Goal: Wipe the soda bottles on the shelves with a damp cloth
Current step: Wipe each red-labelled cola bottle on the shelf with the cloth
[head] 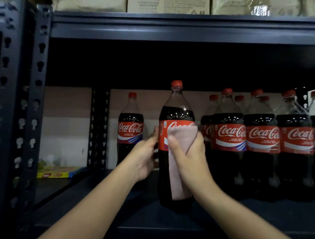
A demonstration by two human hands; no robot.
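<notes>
A large cola bottle [175, 109] with a red cap and red label stands near the front of the dark shelf [113, 204]. My left hand [144, 155] grips its left side at label height. My right hand [189, 153] presses a pale pink cloth [179, 174] flat against the front of the bottle, covering part of the label; the cloth hangs down toward the bottle's base. Another bottle [130, 127] stands alone behind to the left. A row of several similar bottles [260, 138] fills the shelf to the right.
Dark perforated steel uprights [37, 96] frame the rack on the left. A yellow and blue flat pack [60, 172] lies on the neighbouring shelf at the left. Cardboard boxes [167, 2] sit on the shelf above.
</notes>
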